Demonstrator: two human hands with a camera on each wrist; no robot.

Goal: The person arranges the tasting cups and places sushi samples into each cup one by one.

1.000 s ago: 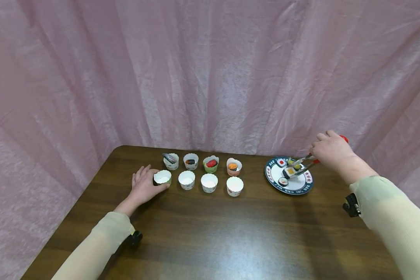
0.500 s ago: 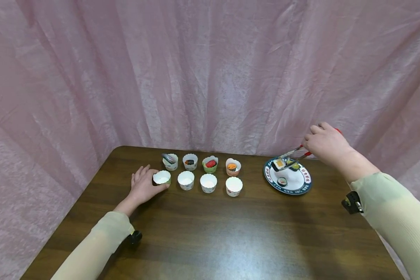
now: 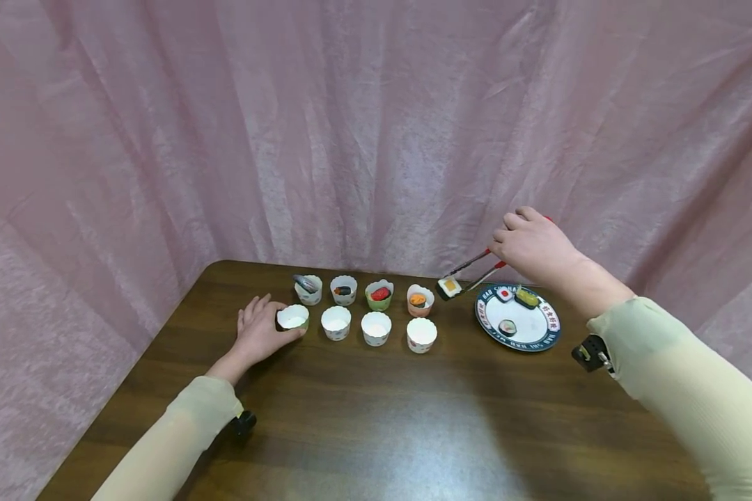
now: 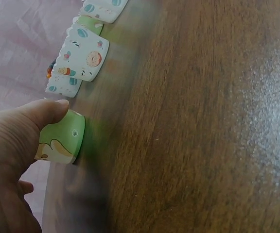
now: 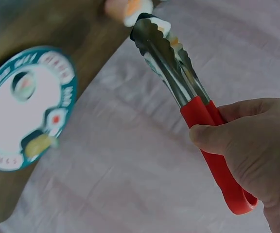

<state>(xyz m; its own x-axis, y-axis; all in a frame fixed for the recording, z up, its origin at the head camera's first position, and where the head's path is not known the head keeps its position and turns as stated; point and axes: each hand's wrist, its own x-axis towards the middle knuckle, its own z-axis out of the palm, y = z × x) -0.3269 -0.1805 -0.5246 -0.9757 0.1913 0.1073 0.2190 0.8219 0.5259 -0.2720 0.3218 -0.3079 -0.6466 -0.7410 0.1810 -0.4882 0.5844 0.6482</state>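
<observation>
My left hand (image 3: 260, 335) holds a green paper baking cup (image 4: 64, 138) at the left end of the front row, thumb on its near side. My right hand (image 3: 535, 245) grips red-handled metal tongs (image 5: 222, 182). Between the tong tips is a square sushi roll piece (image 3: 450, 287) with a yellow centre, held in the air just right of the orange cup (image 3: 420, 310). Right of it lies a round plate (image 3: 531, 328) with a blue lettered rim. On the plate are a red-centred roll (image 3: 504, 294), a yellow-green topped sushi (image 3: 527, 298) and a round roll (image 3: 507, 328).
Three more white-lined cups continue the front row, among them a middle cup (image 3: 376, 328) and a right-end cup (image 3: 421, 335). Behind them, the back-row cups hold a silvery fish piece (image 3: 306, 284), a dark piece (image 3: 341, 290), a red piece (image 3: 380, 293) and an orange piece (image 3: 417, 300). A pink curtain (image 3: 376, 139) hangs behind the table.
The tongs have lifted the square sushi roll piece off the plate and carried it left towards the cups. My left hand stays at the green cup.
</observation>
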